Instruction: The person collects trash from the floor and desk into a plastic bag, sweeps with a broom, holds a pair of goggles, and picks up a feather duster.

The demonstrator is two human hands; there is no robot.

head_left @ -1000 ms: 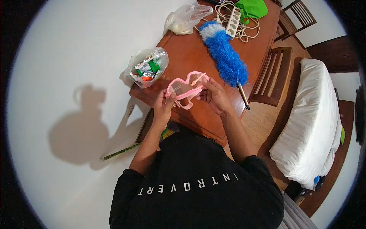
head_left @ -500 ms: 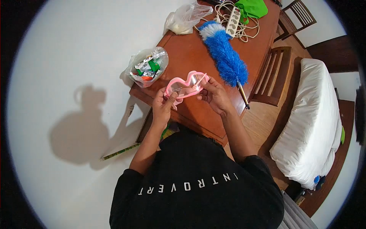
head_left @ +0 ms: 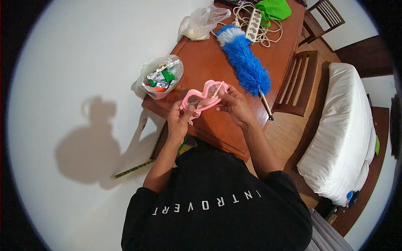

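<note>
Pink-framed goggles with clear lenses are held up between my two hands, above the near end of the brown table. My left hand pinches their left end, thumb on the near side. On the other end, the thumb and forefinger of my right hand grip the frame, with the lower fingers curled loosely. A thin pale pink piece crosses the right lens. Beyond my right hand lies a blue and white fluffy duster.
An open plastic bag of wrappers sits at the table's left edge, another plastic bag behind it. A power strip with coiled cable and a green cloth item are at the back. Wooden chair at right.
The goggles have turned in my hands, so the lower part that hung beneath them shows less. Both hands remain on the frame. The view has shifted slightly.
</note>
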